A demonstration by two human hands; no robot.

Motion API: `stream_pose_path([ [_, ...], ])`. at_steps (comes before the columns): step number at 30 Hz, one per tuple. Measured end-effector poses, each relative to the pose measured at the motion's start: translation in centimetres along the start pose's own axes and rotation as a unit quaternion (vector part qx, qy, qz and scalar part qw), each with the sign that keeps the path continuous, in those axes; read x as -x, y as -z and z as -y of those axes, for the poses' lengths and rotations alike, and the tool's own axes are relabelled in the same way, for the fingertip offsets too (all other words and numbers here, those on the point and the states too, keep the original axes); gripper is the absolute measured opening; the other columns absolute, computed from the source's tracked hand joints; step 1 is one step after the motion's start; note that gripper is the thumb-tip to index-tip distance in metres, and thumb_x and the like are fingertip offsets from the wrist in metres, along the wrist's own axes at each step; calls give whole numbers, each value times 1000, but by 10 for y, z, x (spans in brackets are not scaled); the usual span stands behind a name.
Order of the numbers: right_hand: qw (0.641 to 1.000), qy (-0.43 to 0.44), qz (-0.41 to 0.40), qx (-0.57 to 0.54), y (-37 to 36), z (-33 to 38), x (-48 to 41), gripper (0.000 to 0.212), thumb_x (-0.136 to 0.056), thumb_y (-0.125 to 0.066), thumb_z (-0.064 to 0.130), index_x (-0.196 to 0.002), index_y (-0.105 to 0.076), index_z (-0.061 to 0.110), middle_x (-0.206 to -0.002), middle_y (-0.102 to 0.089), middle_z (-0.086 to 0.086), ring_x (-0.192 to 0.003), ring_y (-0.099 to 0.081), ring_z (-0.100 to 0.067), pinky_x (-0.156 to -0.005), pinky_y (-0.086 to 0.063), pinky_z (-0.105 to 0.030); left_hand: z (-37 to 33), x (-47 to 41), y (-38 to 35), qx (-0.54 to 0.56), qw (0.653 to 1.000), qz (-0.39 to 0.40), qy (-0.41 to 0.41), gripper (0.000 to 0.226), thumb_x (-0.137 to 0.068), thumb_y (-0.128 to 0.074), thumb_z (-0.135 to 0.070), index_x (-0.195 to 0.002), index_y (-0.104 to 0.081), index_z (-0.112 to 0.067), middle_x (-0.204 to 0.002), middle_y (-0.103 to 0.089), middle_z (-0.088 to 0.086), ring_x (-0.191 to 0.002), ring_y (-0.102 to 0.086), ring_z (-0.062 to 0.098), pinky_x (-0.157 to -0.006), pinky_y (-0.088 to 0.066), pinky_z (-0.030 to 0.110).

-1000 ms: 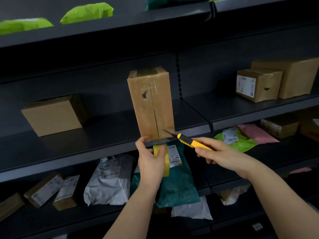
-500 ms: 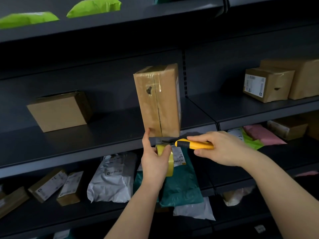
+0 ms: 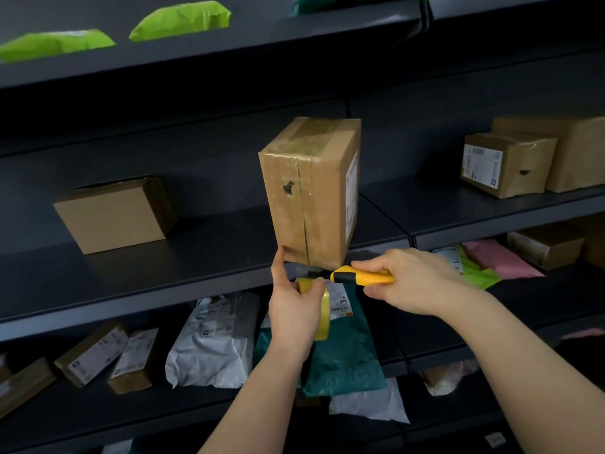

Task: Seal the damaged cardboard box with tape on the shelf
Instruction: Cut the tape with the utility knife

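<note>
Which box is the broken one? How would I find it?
Look at the middle shelf. Near its front edge, just above the left hand and right hand, one cardboard box stands on end. Unlike the low plain box at left and the labelled box at right, it is tall with a dark hole beside its seam.

our left hand (image 3: 294, 309) curls round the tape roll (image 3: 324, 322), one finger sticking up | our right hand (image 3: 415, 280) grips the cutter (image 3: 366, 277) sideways | both forearms raised, hands close

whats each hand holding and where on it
Left hand grips the yellow tape roll round its rim; right hand grips the yellow utility knife by its handle.
</note>
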State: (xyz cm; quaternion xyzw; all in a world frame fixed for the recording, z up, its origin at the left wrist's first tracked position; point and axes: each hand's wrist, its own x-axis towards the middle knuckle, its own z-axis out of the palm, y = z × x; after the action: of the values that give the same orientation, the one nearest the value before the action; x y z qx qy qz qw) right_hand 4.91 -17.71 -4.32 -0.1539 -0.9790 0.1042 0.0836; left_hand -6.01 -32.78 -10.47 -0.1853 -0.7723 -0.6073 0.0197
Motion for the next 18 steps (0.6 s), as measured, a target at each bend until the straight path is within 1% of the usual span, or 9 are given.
stream_pose_path([
  [2,1000,1,2,8,5,3,0,44,-90,-54,57,-132,-40,64,-121,-58,17,-107,-55,-13,-74,-44,-31,-2,0,-1,13,1000,-2,-1,80,-89,-67,-25,-150,-20,-42,-64,-42,-4,-51,-41,6,-53,-38,22],
  [6,999,4,6,35,26,6,-2,41,-89,-56,54,-126,-46,64,-104,-60,16,-91,-54,-13,-69,-39,-31,-9,0,-3,50,999,4,-2,78,-89,-68,-23,-151,-23,-39,-64,-44,-7,-51,-42,6,-53,-39,20],
  [9,999,-6,13,46,45,4,-5,39,-87,-58,53,-124,-49,63,-98,-59,15,-87,-55,-13,-67,-38,-31,-14,-5,-8,82,997,11,6,72,-89,-68,-24,-146,-27,-42,-60,-38,-5,-46,-35,6,-50,-35,19],
  [11,998,-17,32,47,50,2,-6,40,-87,-58,52,-125,-50,62,-98,-59,14,-87,-55,-13,-64,-37,-30,-15,-7,-11,86,996,21,5,71,-89,-69,-25,-144,-29,-45,-65,-41,-4,-51,-40,8,-55,-38,20],
  [13,998,-31,43,40,48,-2,-4,40,-87,-59,51,-125,-51,61,-94,-57,15,-83,-54,-10,-61,-36,-28,-13,-7,-13,91,995,39,11,72,-88,-69,-25,-146,-30,-45,-75,-48,-3,-66,-51,19,-66,-45,26],
  [14,998,-39,47,35,46,-5,-3,40,-87,-60,51,-125,-52,60,-91,-57,17,-80,-53,-8,-60,-36,-28,-13,-7,-14,96,994,44,18,74,-88,-69,-24,-147,-30,-45,-77,-50,-3,-70,-53,23,-69,-47,28],
  [15,997,-47,48,29,45,-7,-1,40,-87,-60,50,-125,-52,59,-88,-56,18,-78,-53,-7,-59,-36,-28,-12,-7,-15,100,994,45,23,73,-89,-68,-23,-148,-31,-44,-74,-50,-5,-66,-51,19,-69,-48,27],
  [17,997,-56,47,23,45,-11,1,39,-88,-60,50,-125,-53,59,-86,-56,17,-78,-53,-7,-61,-39,-28,-12,-7,-15,101,994,43,21,71,-90,-67,-21,-148,-33,-41,-61,-43,-7,-54,-43,9,-60,-46,21],
  [18,997,-59,47,28,47,-13,3,38,-87,-60,50,-124,-53,59,-87,-56,17,-78,-53,-7,-63,-40,-29,-13,-7,-15,101,994,42,19,70,-91,-67,-21,-149,-32,-40,-58,-40,-7,-52,-40,8,-56,-44,19],
])
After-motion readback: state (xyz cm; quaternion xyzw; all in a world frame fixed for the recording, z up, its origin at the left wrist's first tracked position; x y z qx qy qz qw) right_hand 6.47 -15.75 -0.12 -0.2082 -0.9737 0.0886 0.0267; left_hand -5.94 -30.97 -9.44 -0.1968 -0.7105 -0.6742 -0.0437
